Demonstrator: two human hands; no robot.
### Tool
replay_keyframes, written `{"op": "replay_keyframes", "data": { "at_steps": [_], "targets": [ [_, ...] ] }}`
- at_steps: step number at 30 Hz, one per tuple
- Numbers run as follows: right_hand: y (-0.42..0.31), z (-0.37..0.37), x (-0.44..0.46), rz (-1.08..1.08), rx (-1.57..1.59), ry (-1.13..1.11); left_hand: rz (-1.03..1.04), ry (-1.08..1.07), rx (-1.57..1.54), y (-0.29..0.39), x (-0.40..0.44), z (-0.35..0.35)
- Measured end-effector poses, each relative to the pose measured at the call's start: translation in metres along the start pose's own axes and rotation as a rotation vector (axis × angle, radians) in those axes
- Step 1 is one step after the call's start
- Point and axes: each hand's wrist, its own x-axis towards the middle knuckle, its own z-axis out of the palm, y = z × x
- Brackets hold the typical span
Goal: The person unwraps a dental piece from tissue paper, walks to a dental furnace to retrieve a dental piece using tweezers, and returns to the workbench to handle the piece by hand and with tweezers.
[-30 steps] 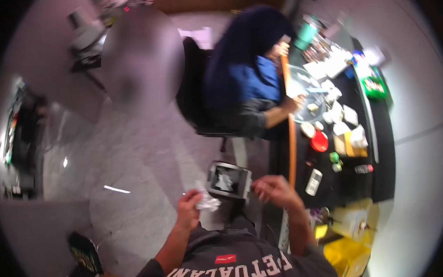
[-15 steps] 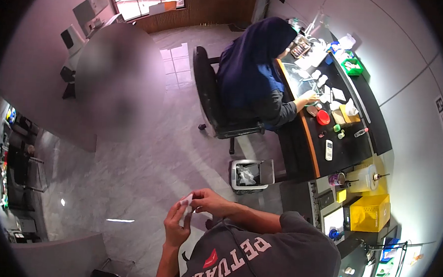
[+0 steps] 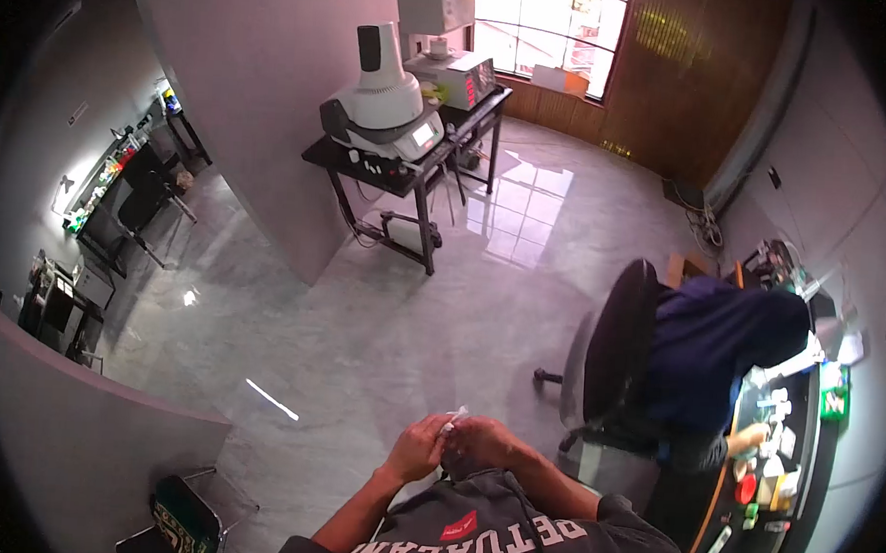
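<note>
Out in front of my chest, over the floor, my two hands meet around a small crumpled white piece (image 3: 459, 415) that looks like tissue. My left hand (image 3: 418, 448) is closed with its fingertips at the white piece's left side. From the other side my right hand (image 3: 484, 445) is curled against it, its fingers partly hidden. Only the top of the white piece shows between the fingers; anything inside it is out of sight.
A co-worker in dark blue sits on a black chair (image 3: 614, 356) at a lit workbench (image 3: 714, 551) on the right. Ahead, a black table (image 3: 408, 180) bears a white machine (image 3: 387, 103). A folding chair (image 3: 187, 523) stands lower left, by a low partition wall (image 3: 106, 399).
My view has swung left and up, so the machines come into sight and the co-worker shifts right. Both hands stay together on the white piece, now drawn in closer around it.
</note>
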Motion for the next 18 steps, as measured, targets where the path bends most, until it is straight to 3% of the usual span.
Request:
{"op": "replay_keyframes", "data": {
  "at_steps": [1,2,5,7,10,13,17,18],
  "targets": [
    [-0.028,-0.003,0.013,0.003,0.045,-0.032,-0.053,-0.012,-0.035,-0.009,0.026,-0.012],
    [-0.053,-0.016,0.034,0.042,-0.173,-0.035,-0.103,-0.027,-0.07,-0.021,0.05,-0.024],
    [-0.132,-0.016,0.078,-0.381,-0.907,0.014,-0.186,0.094,-0.112,-0.071,0.103,-0.05],
    [-0.191,-0.013,0.097,-0.457,-0.918,0.047,-0.249,0.196,-0.088,-0.097,0.143,-0.07],
    [-0.252,-0.029,0.138,-0.445,-0.878,0.098,-0.448,0.358,-0.356,-0.151,0.186,-0.071],
    [-0.299,-0.06,0.185,-0.478,-0.907,0.145,-0.561,0.307,-0.245,-0.202,0.24,-0.075],
    [-0.365,-0.095,0.246,-0.468,-0.79,0.191,-0.305,0.32,-0.091,-0.258,0.349,-0.07],
    [-0.374,-0.11,0.266,-0.439,-0.741,0.221,-0.29,0.221,-0.027,-0.274,0.38,-0.072]
  ]
}}
